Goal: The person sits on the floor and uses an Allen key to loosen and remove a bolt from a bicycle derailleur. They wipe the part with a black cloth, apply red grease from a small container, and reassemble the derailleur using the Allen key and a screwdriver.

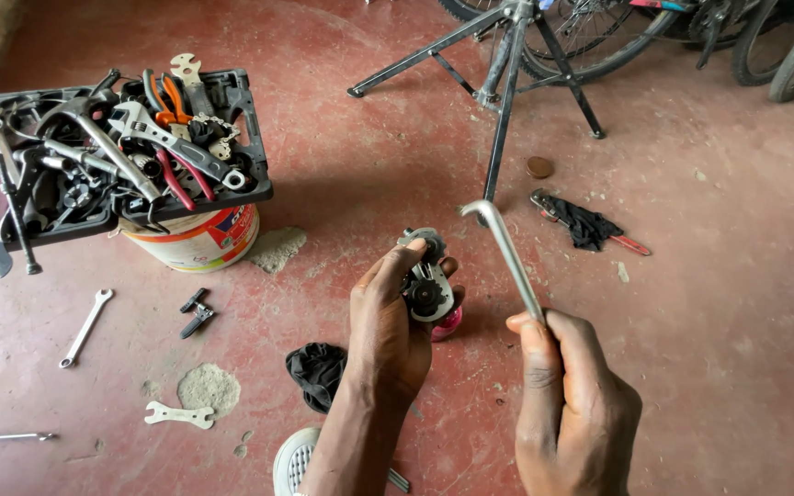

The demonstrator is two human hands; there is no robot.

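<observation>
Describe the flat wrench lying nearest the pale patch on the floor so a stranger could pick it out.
Start at the white bucket under the black tool tray. Below it, a pale round patch marks the red floor. The flat wrench touches its lower edge: short, cream-coloured, unlike the long shiny spanner further left.

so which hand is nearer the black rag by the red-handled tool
Right. The right hand, holding the bent hex key, is below-left of the black rag; the left hand sits farther left, gripping the derailleur.
</observation>
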